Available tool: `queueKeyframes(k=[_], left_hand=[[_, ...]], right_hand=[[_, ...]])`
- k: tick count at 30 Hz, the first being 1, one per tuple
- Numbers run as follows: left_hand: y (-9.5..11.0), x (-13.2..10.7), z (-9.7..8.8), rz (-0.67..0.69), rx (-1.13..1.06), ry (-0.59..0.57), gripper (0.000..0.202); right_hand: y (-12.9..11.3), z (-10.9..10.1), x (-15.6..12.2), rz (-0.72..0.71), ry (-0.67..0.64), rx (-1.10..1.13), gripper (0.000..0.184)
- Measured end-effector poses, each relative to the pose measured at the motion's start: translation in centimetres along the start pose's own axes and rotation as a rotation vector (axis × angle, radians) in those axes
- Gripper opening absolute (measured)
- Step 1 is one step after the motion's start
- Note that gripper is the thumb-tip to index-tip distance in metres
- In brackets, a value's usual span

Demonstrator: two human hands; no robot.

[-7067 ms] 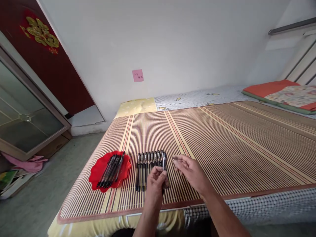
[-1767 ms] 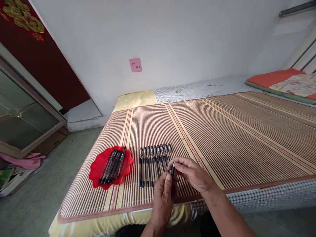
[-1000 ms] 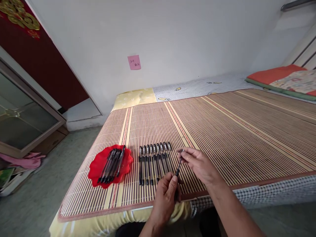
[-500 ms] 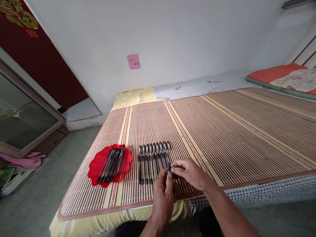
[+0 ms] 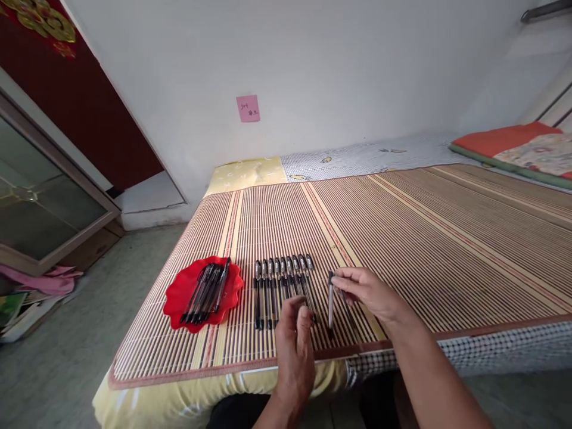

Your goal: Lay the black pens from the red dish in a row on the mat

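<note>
My right hand [image 5: 369, 291] pinches the capped top of a black pen [image 5: 330, 304] and holds it almost upright, its lower end close to the bamboo mat [image 5: 424, 250]. The pen hangs just right of a row of several capped black pens [image 5: 279, 286] lying side by side on the mat. Nothing is in my left hand [image 5: 295, 342], which hovers near the mat's front edge with loosely stretched fingers, their tips by the right end of the row. A red scalloped plate [image 5: 176, 301] to the left holds several more black pens [image 5: 208, 289].
The mat covers a bed with a yellow sheet [image 5: 250, 173]. Folded orange and floral cushions [image 5: 513, 146] lie at the far right. A pink note [image 5: 248, 108] is stuck on the white wall. A glass door [image 5: 40, 208] and clutter on the floor are at the left.
Both hands held the pen together half a second ago. My left hand has let go of it, and my right hand has carried the pen to the right of the row.
</note>
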State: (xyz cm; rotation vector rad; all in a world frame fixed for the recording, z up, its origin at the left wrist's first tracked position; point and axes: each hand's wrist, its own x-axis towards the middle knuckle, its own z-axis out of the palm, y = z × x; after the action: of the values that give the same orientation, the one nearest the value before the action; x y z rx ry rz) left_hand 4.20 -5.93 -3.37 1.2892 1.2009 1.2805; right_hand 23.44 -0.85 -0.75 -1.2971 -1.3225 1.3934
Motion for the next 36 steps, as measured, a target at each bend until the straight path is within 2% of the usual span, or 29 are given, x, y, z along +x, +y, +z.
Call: queueKeyframes(k=[2,5,12,15,19,22,28,31,36], left_hand=[[0.0,0.4,-0.4,0.038,-0.055,0.11,0.038],[-0.4,0.8,-0.7,0.061,-0.118,0.164,0.038],[-0.7,0.9,-0.8,0.042,-0.165,0.149,0.038],[-0.6,1.0,-0.8,0.022,-0.178,0.15,0.039],[-0.5,1.1,-0.7,0.012,-0.185,0.152,0.04],[-0.3,0.9,-0.6,0.017,-0.106,0.121,0.038],[0.0,0.5,-0.6,0.214,0.252,0.015,0.02],[-0.1,0.6,-0.8,0.217,0.263,0.043,0.019],[0.0,0.8,-1.1,0.209,0.257,0.067,0.019]], right_hand=[[0.3,-1.4,1.0,0.021,0.019,-0.119,0.042],[1.1,-2.2,2.7,0.051,0.012,-0.32,0.042],[2.9,-0.1,5.1,0.039,0.106,-0.536,0.034],[2.9,0.7,5.1,0.054,0.183,-0.564,0.031],[2.8,1.4,4.9,0.099,0.261,-0.548,0.017],[2.7,1.7,4.7,0.101,0.298,-0.542,0.012],[2.9,1.1,3.0,0.083,0.251,-0.556,0.009],[2.9,1.0,2.0,0.114,0.231,-0.637,0.007],[2.3,1.7,1.7,0.131,0.214,-0.703,0.013]])
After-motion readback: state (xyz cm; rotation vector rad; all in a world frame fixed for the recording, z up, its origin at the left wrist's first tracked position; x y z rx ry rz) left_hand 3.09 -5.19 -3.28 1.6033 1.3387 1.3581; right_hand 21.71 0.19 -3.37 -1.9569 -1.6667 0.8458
